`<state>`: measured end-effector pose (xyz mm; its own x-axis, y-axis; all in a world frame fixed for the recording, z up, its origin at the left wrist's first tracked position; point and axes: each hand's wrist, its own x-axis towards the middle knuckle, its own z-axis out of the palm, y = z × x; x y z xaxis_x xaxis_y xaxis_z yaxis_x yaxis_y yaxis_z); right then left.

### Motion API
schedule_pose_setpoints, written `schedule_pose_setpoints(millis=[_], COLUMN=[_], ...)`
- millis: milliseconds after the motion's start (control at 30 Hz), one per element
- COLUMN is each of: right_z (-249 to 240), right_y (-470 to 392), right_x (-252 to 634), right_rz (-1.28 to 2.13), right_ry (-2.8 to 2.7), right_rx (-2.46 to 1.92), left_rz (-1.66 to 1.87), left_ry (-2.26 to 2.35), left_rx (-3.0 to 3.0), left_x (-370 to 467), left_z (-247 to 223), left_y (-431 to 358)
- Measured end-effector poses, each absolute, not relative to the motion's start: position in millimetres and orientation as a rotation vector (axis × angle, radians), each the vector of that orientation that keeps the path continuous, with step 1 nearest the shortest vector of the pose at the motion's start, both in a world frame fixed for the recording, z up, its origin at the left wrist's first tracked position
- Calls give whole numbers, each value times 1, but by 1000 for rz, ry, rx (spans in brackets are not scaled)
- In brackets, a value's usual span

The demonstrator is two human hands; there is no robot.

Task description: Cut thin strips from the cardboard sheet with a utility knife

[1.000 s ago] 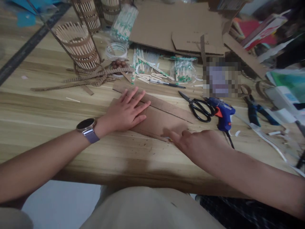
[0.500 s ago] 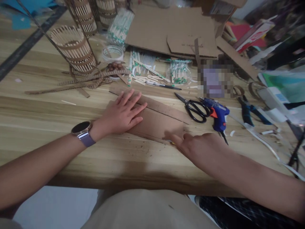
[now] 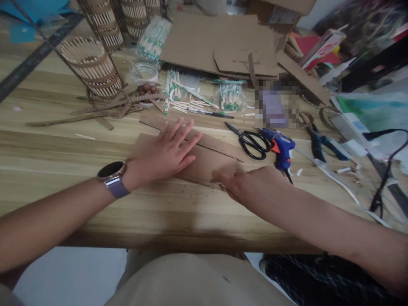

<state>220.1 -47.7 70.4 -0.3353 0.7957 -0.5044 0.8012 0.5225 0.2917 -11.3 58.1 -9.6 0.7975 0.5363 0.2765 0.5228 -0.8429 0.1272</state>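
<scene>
A piece of brown cardboard (image 3: 204, 163) lies on the wooden table before me, its near edge facing my body. Over its left part rests my left hand (image 3: 170, 148), fingers spread and holding nothing. Beyond it, a narrower cardboard strip (image 3: 219, 143) runs along the far side, with a dark gap between the two. My right hand (image 3: 245, 185) is closed at the near right edge of the cardboard, index finger pointing left. It grips what looks like a utility knife (image 3: 223, 185); only a bit of yellow and a pale tip show, and the rest is hidden.
Black scissors (image 3: 255, 144) and a blue glue gun (image 3: 283, 148) lie right of the cardboard, with pliers (image 3: 321, 142) farther right. Behind are a pen (image 3: 210, 113), tape roll (image 3: 144, 73), cardboard strips (image 3: 108, 106), a stick basket (image 3: 91, 68) and large cardboard sheets (image 3: 204, 42).
The view has turned slightly right, so the table things appear farther left. My left hand has slid a little rightward over the cardboard. My right hand keeps nearly the same place on its edge.
</scene>
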Motion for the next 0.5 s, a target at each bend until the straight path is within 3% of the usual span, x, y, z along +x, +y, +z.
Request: schedule_pose_setpoints(millis=[500], right_z=[62], right_y=[-56], right_x=[228], right_rz=[21], right_ry=[2215], right_rx=[1327], left_rz=[512], left_ry=[863], left_rx=[2915], left_x=[-1], left_z=[-25], left_y=[57])
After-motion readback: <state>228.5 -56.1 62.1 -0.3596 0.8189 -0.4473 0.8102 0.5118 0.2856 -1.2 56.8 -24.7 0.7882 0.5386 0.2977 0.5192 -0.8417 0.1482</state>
